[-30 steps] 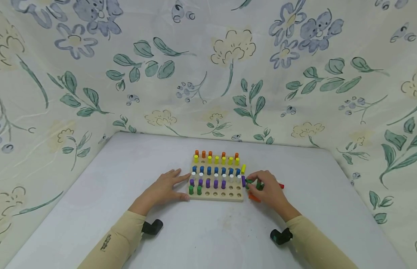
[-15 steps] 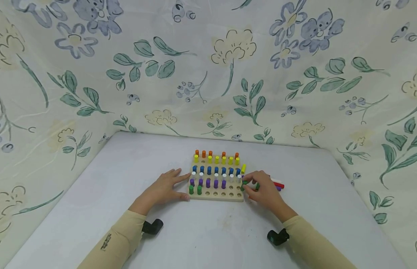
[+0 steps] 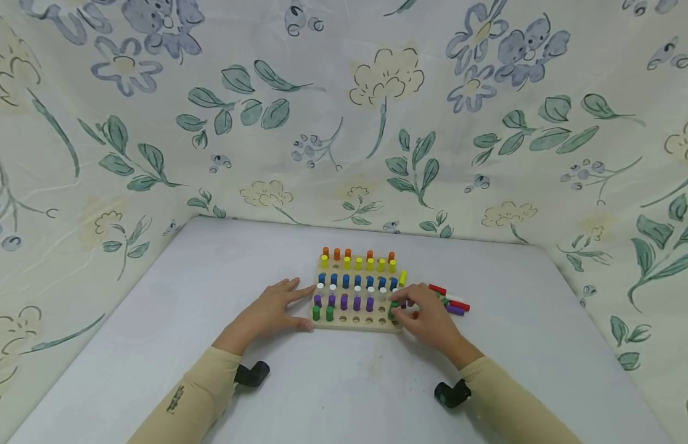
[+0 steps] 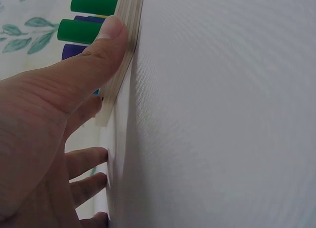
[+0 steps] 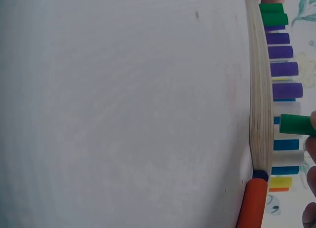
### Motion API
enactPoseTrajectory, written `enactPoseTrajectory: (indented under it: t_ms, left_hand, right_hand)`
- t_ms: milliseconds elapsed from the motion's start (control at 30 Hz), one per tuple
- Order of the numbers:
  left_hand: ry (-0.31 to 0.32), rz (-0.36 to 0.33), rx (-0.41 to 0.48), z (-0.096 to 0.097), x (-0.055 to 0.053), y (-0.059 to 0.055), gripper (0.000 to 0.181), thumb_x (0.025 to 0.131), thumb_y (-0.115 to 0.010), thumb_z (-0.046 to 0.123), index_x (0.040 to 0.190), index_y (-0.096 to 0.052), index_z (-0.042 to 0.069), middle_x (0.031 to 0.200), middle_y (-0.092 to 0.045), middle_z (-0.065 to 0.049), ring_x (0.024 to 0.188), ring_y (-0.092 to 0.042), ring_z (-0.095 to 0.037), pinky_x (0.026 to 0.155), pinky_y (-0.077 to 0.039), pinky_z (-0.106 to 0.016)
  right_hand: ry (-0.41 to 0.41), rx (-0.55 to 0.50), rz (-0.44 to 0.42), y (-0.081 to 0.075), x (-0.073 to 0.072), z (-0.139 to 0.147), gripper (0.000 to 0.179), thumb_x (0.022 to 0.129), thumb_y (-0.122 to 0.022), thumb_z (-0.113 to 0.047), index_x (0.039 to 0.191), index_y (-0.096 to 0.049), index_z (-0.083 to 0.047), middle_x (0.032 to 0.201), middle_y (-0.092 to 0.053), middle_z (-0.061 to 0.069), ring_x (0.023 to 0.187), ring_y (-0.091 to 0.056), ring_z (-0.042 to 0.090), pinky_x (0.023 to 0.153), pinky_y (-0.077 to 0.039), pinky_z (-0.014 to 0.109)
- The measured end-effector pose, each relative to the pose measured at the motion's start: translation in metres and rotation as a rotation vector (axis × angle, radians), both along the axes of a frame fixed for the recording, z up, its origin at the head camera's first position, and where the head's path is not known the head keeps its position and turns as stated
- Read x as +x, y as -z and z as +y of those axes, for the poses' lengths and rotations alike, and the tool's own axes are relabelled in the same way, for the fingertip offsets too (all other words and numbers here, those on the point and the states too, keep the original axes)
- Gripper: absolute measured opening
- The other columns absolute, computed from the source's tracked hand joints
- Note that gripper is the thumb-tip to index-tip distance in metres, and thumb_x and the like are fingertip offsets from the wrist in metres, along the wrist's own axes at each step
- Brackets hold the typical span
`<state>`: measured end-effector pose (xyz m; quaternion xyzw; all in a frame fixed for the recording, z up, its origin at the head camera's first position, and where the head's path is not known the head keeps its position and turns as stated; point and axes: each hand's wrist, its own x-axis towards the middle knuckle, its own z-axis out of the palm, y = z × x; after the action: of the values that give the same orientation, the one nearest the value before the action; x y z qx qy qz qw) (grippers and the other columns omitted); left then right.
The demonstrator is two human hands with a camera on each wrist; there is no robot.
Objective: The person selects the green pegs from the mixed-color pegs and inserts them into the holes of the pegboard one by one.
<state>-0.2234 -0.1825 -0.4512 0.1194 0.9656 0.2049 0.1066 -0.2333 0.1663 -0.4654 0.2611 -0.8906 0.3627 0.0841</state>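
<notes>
A wooden pegboard (image 3: 355, 327) with rows of orange, yellow, blue, white, purple and green pegs lies on the table. My left hand (image 3: 268, 311) rests at its left side, fingers spread; its thumb (image 4: 106, 48) touches the board's edge in the left wrist view. With thumb and fingertips, my right hand (image 3: 434, 316) pinches a green peg (image 5: 295, 124) over the right end of the front rows. That peg's lower end shows apart from the board in the right wrist view. Two green pegs (image 3: 323, 313) stand at the front row's left end, with bare holes to their right.
Right of the board lie a loose yellow peg (image 3: 402, 279), red pegs (image 3: 460, 306), a white peg (image 3: 454, 298) and a purple peg (image 3: 455, 311). An orange peg (image 5: 253, 203) lies by the board's edge. A floral cloth (image 3: 344, 123) hangs behind the table.
My right hand has moved left with the green peg, from the loose pegs to over the board's right edge. More loose pegs now show behind it. The left hand stays put.
</notes>
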Motion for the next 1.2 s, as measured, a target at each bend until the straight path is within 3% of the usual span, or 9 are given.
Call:
enactPoseTrajectory:
  t_ms: [333, 800, 1200]
  left_hand:
    - [-0.001, 0.001, -0.006, 0.001, 0.002, -0.003, 0.090, 0.081, -0.078, 0.059, 0.156, -0.044, 0.024, 0.165, -0.027, -0.021, 0.152, -0.016, -0.048, 0.117, -0.021, -0.070]
    - [0.004, 0.005, -0.002, 0.000, 0.002, -0.002, 0.090, 0.080, -0.078, 0.059, 0.156, -0.044, 0.024, 0.164, -0.027, -0.021, 0.152, -0.016, -0.048, 0.117, -0.021, -0.070]
    - [0.004, 0.006, 0.001, 0.000, 0.000, 0.000, 0.090, 0.080, -0.078, 0.060, 0.156, -0.044, 0.024, 0.165, -0.027, -0.021, 0.152, -0.017, -0.047, 0.117, -0.021, -0.070]
  right_hand:
    - [-0.011, 0.011, 0.018, 0.000, 0.002, -0.008, 0.021, 0.090, -0.079, -0.014, 0.110, -0.072, -0.018, 0.104, -0.068, -0.010, 0.091, -0.055, 0.015, 0.075, -0.053, 0.026]
    - [-0.035, 0.010, 0.028, -0.001, 0.003, -0.020, 0.020, 0.090, -0.079, -0.016, 0.109, -0.073, -0.019, 0.101, -0.069, -0.011, 0.090, -0.056, 0.017, 0.076, -0.053, 0.035]
    - [-0.049, 0.023, 0.027, 0.000, 0.003, -0.029, 0.018, 0.091, -0.079, -0.017, 0.108, -0.074, -0.019, 0.095, -0.064, -0.013, 0.089, -0.055, 0.016, 0.074, -0.051, 0.028]
